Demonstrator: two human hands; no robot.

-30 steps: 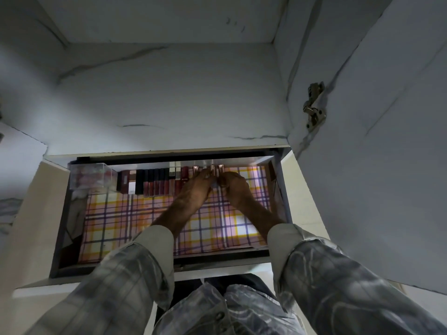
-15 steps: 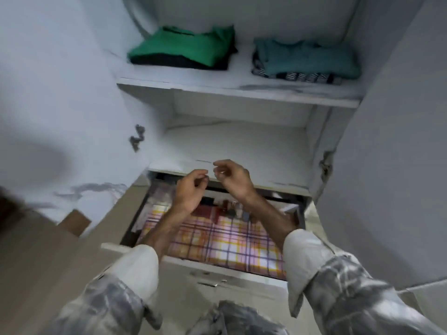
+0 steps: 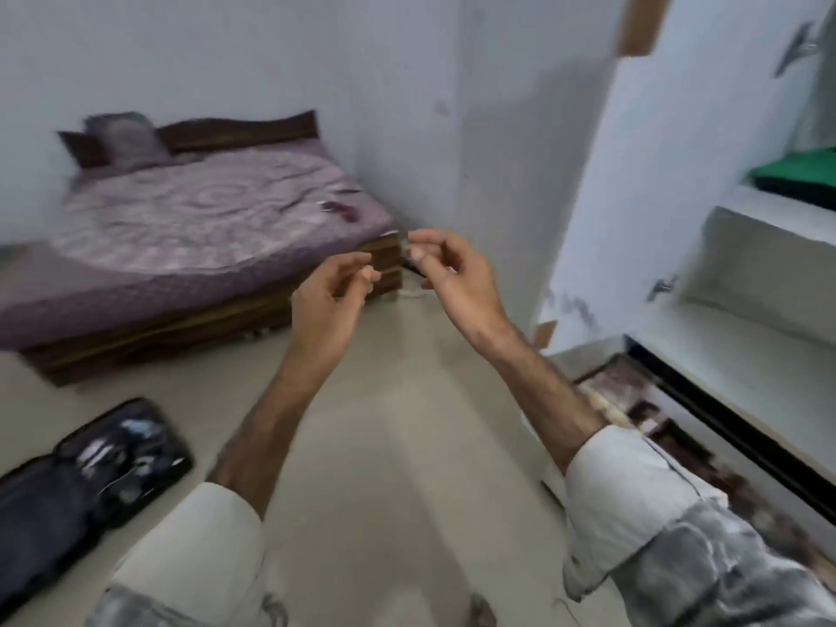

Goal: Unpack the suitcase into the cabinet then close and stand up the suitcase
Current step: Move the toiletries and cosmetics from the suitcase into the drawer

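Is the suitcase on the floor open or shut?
Open. The suitcase lies flat on the floor with its two halves spread apart, and small things show inside the upper half. It is too blurry to name them.

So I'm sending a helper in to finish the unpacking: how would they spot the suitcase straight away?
Start at the bed with the purple cover against the far wall, then look down at the pale floor in front of it. The suitcase lies there at the lower left, opened flat. It is the only dark thing on the bare floor, with small items showing in its open half.
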